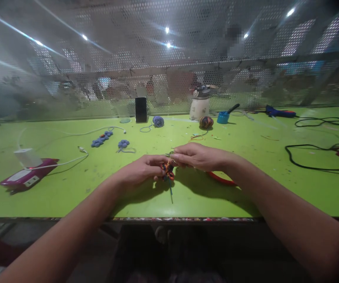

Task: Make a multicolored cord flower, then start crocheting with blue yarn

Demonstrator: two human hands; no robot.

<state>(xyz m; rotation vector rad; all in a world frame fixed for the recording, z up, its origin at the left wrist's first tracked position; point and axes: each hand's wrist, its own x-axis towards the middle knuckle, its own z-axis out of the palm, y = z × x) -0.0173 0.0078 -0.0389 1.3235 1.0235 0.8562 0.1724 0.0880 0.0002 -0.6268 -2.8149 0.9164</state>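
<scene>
Near the front middle of the table, my left hand (pixel 146 169) is closed on a small knotted yarn piece (pixel 167 171) in orange, black and blue. A dark yarn tail (pixel 171 193) hangs from its lower side. My right hand (pixel 193 155) meets it from the right, thumb and fingers pinched together at the top of the piece. A strand of yarn runs up into those fingertips; whether a thin tool is there too is hard to see. Farther back lies a ball of multicolour yarn (pixel 206 122), its loose strand trailing toward my hands. A red curved thing (pixel 221 179) is partly hidden under my right forearm.
Blue yarn flowers (pixel 124 143) and a joined row of them (pixel 101 139) lie left. Behind are a blue yarn ball (pixel 158 121), phone (pixel 140 109), bottle (pixel 199 104) and blue pot (pixel 223 117). A purple power strip (pixel 29 175) is left; black cable (pixel 311 169) runs right.
</scene>
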